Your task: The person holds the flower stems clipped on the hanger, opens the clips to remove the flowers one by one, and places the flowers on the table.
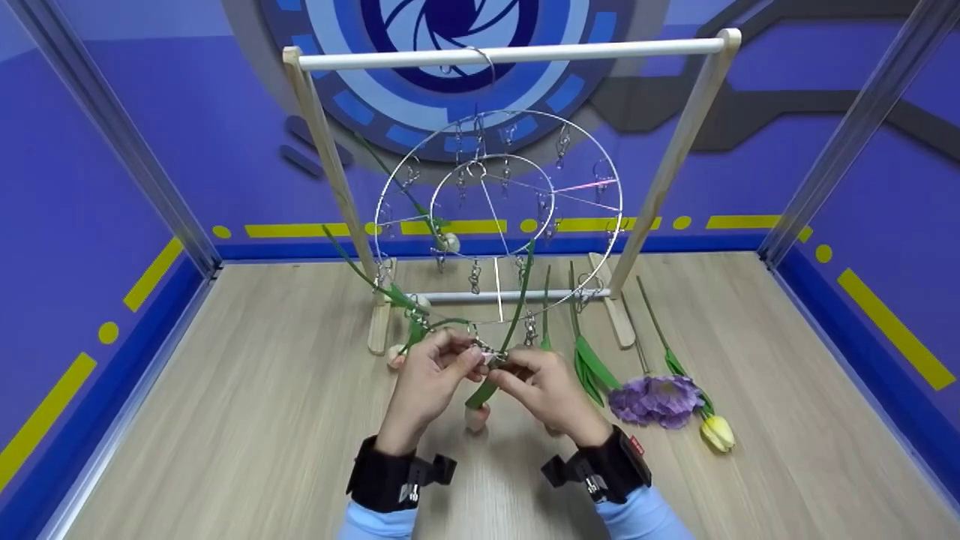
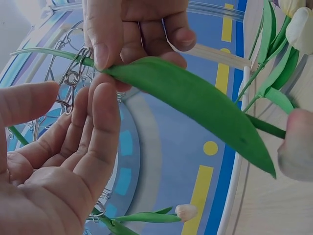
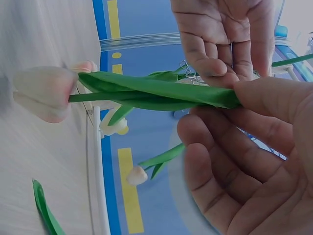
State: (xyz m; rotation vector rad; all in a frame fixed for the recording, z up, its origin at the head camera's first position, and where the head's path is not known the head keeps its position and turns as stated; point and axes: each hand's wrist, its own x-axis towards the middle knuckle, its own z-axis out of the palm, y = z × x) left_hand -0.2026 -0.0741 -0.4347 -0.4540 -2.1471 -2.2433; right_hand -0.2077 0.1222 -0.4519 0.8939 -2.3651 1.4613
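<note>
A pale pink tulip [image 3: 46, 93] hangs flower-down below my hands. My right hand [image 1: 544, 390] pinches its stem at the base of the green leaf [image 2: 186, 103], between thumb and fingers. Beside it, my left hand [image 1: 431, 375] holds a wire clip [image 2: 72, 78] between thumb and fingertips, with the stem passing at the clip's upper end. Whether the clip grips the stem cannot be made out. The clip belongs to a round metal hanger [image 1: 619, 214] with two rings. Other tulips hang on its left side, including a white one [image 1: 448, 242] and a pinkish one [image 1: 395, 357].
The hanger hooks over a white rod [image 1: 525, 54] on a wooden stand [image 1: 675, 165]. Right of my hands, a purple flower [image 1: 656, 401] and a yellow tulip [image 1: 718, 433] lie on the table [image 1: 225, 420]. Several more clips dangle from the rings.
</note>
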